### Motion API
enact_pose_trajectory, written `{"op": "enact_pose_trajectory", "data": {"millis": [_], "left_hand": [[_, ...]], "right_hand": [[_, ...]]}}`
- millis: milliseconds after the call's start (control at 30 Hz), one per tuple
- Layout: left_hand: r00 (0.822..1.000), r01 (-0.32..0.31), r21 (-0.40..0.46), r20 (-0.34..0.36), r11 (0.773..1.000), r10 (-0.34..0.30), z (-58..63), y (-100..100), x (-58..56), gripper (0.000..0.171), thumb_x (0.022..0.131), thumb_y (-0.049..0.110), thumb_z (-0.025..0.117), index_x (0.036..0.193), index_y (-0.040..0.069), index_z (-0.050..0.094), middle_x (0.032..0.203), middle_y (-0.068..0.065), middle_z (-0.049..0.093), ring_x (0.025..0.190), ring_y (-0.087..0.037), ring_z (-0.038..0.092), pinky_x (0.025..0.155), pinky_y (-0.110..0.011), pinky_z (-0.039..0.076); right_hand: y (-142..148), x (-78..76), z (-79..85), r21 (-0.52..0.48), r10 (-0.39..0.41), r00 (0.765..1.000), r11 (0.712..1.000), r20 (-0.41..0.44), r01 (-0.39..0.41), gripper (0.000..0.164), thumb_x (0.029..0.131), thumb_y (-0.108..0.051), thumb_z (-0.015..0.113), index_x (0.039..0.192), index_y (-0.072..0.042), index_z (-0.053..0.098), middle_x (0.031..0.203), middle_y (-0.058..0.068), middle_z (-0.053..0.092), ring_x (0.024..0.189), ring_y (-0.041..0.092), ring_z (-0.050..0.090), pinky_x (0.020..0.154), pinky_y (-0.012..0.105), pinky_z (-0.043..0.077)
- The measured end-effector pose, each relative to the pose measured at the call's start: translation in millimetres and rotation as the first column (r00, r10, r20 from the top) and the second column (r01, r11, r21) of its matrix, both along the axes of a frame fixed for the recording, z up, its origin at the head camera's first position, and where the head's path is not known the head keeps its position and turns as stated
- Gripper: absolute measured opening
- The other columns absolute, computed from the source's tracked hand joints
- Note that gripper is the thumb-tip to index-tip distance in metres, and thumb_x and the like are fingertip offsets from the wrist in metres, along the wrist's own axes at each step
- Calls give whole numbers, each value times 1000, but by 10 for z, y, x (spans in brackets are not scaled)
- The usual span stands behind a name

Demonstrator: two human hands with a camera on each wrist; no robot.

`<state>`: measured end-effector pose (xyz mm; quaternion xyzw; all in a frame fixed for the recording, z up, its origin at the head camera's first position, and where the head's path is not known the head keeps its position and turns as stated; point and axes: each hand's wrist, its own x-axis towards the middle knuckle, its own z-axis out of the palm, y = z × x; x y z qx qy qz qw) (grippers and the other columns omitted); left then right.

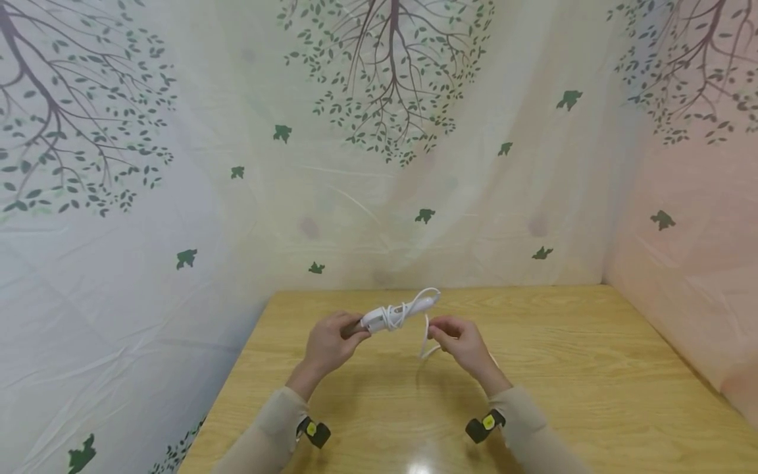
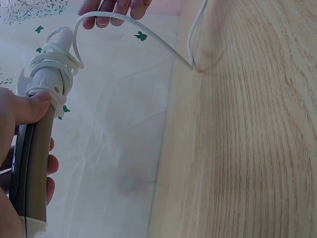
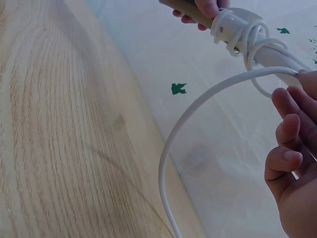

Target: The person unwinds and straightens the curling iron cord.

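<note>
Above the table, my left hand [image 1: 330, 343] grips the brown and black barrel of a curling iron [image 1: 374, 320]. Its white handle slants up to the right, with several turns of white cord [image 2: 52, 63] wound round it. In the left wrist view, the thumb presses near where the barrel meets the white part. My right hand [image 1: 464, 345], beside the handle's far end, pinches the loose stretch of cord [image 3: 185, 116] between thumb and forefinger. The other right fingers are loosely curled. From there the cord loops down towards the tabletop; part of it is hidden behind the right hand.
A light wooden table [image 1: 592, 368] lies below both hands. Behind it and at the sides hang pale sheets [image 1: 367, 230] printed with trees and green birds. Each wrist wears a small black camera [image 1: 485, 424] on a strap.
</note>
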<state>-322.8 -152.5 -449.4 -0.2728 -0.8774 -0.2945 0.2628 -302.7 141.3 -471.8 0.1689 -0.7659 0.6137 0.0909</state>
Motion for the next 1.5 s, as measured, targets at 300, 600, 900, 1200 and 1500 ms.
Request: {"op": "enact_pose_trajectory", "data": {"millis": [300, 600, 900, 1200, 1500], "left_hand": [[1000, -11, 4, -17, 1000, 11, -7, 13, 19, 27, 78, 25, 83, 101, 14, 75, 90, 2, 71, 75, -9, 65, 65, -24, 52], [1000, -7, 5, -23, 1000, 7, 12, 30, 14, 27, 78, 26, 83, 101, 14, 75, 89, 2, 71, 75, -9, 66, 65, -25, 53], [999, -9, 16, -32, 1000, 9, 2, 25, 19, 26, 78, 24, 83, 100, 13, 75, 88, 2, 71, 74, -9, 66, 65, -24, 54], [998, -47, 44, -34, 998, 49, 35, 12, 12, 27, 77, 24, 83, 100, 12, 75, 89, -1, 72, 72, -10, 66, 62, -26, 53], [993, -115, 56, -23, 992, 117, 25, -32, -11, 28, 77, 27, 84, 100, 14, 75, 90, 0, 73, 71, -11, 66, 60, -28, 52]], "right_hand": [[-90, 105, 77, -29, 46, 998, 998, -32, -47, 22, 95, -6, 62, 107, 12, 64, 93, 25, 69, 72, 3, 60, 61, 27, 51], [-146, 200, 210, 7, 9, 999, 1000, -30, -9, 14, 92, -2, 64, 99, 9, 66, 91, 25, 69, 77, 5, 63, 62, 24, 51], [-106, 194, 149, 35, 19, 999, 999, -39, -18, 13, 91, 0, 63, 98, 11, 65, 88, 24, 68, 70, 8, 59, 58, 23, 49], [-30, 115, -74, 59, -22, 998, 998, -57, 26, 8, 89, -4, 68, 93, 3, 67, 80, 11, 68, 60, 4, 55, 53, 22, 47], [41, 218, 44, 248, 16, 994, 969, -104, 10, 9, 87, 5, 63, 88, -2, 68, 81, 17, 68, 69, 6, 57, 62, 22, 49]]}}
